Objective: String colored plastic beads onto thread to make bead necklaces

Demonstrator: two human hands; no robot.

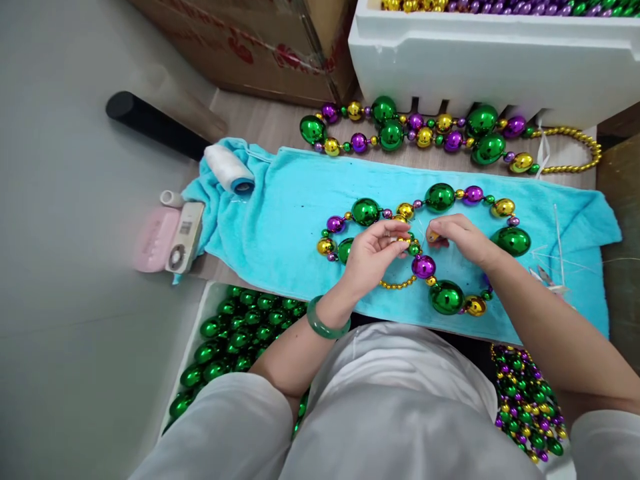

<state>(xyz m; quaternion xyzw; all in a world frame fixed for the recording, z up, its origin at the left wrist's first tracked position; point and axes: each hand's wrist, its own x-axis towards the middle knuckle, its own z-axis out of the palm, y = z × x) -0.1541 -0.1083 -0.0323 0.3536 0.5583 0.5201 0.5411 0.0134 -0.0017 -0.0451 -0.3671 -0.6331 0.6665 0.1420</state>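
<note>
Over the turquoise towel (300,213), my left hand (369,257) pinches the bead strand (424,267). Just beside it, my right hand (463,238) clasps a small orange object (434,235).

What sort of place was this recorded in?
Probably a bead-craft workspace: a beaded strand lies on a blue towel with a thread spool, and a white box of beads stands beyond.

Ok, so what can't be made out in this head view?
All in the head view:
Orange thing: mostly covered by the right grip, so I can't tell what it is.
Strand: the pinched part is hidden by the left grip, another stretch by the right forearm.
White box: cut off by the top edge.
Carton: cut off there too; its red print is too blurred to read.
</note>
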